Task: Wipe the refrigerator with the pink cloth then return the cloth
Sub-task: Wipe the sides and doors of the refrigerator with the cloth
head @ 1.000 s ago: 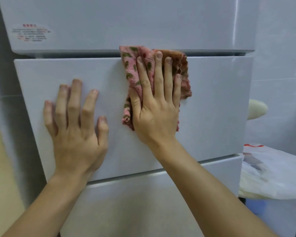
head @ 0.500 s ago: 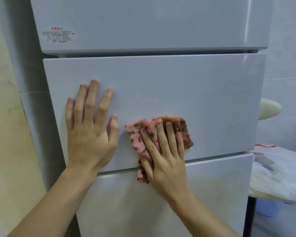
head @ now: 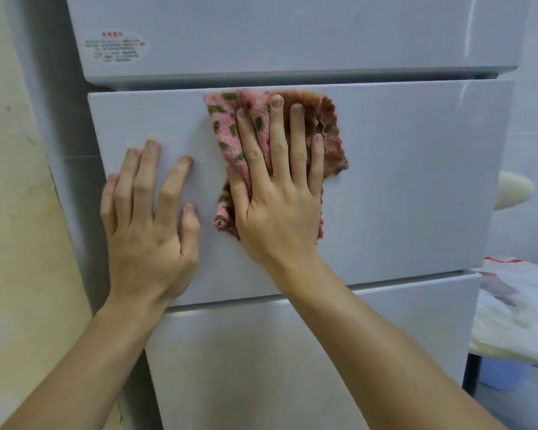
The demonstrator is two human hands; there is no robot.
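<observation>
1. Head view, refrigerator [head: 401,187]: white, with three stacked fronts in sight. The upper door [head: 292,35] bore a printed sticker [head: 115,48] at its left. The middle door [head: 416,144] faced the camera and the lower door [head: 292,361] sat beneath it.
2. Head view, pink cloth [head: 227,119]: green-spotted and bunched, it lay flat against the middle door, high up and left of centre. Its top edge reached the door's upper rim. Its long axis ran roughly up and down, and its lower end showed beside the heel of the hand.
3. Head view, right hand [head: 277,200]: laid flat over the cloth, fingers straight, slightly spread and pointing up. It pressed the cloth to the door and was not curled round it.
4. Head view, left hand [head: 146,218]: flat on bare door, fingers straight, holding nothing. It sat just left of the cloth and somewhat lower, with a narrow strip of door between. The two hands were apart.
5. Governing relation: the cloth lay directly under the right hand, so that was the working hand, and the left appeared only to brace. Bare door lay mostly rightward and below. Judged: with the cloth at the top rim, the next stroke would run down or to the right.
6. Task standing, judged: wiping was in hand and the return had not begun. The cloth's resting place was not in sight.
7. Adjacent: a plastic bag [head: 519,311] at lower right.
</observation>
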